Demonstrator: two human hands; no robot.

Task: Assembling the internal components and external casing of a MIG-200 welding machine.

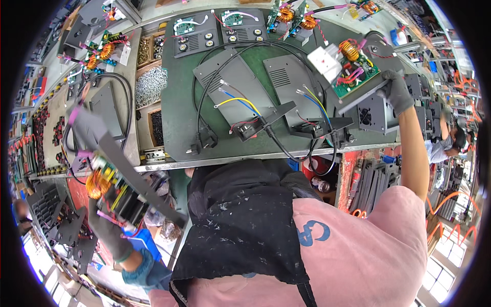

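My left hand (109, 233), in a grey glove, is wrapped round a circuit board assembly (130, 204) with a copper coil and a long grey metal plate. It is lifted, tilted and a little blurred, off the front left of the bench. My right hand (399, 94), gloved too, grips the edge of another grey metal plate (364, 94). This one carries a green circuit board (358, 82) with a copper coil and a white block. Between the hands, two flat grey panels (232, 77) (291, 84) lie on the green mat with black power cables and blue and yellow wires.
Two smaller panels (194, 43) with knobs and boards lie at the back. More coil boards (286, 18) stand beside them. Bins of screws (151, 86) run along the left. Grey housings with fans (376, 115) stand at the right. Black cable loops (327, 166) hang over the front edge.
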